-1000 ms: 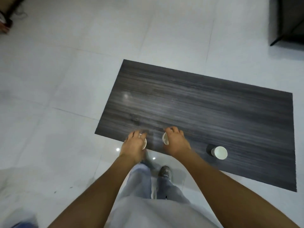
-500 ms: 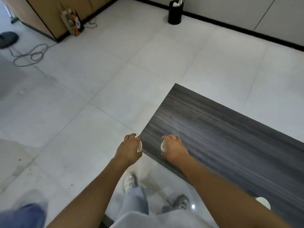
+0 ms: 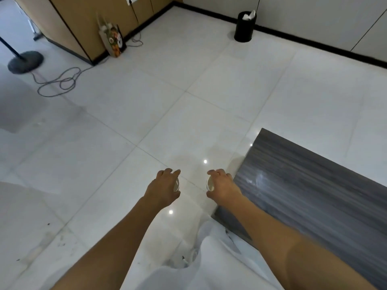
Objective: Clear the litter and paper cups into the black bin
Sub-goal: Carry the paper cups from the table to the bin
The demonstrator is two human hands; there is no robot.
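Single head-worn wide view, angled forward and down, floor ahead

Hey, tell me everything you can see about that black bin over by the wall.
The black bin is a small round container, slightly tapered, with a dull dark finish; its material cannot be told. It stands upright on the white tiled floor, close to the black skirting along the far wall. Crumpled white paper pokes above its rim, so it already holds some litter. Nothing else touches it, and both hands are far from it.
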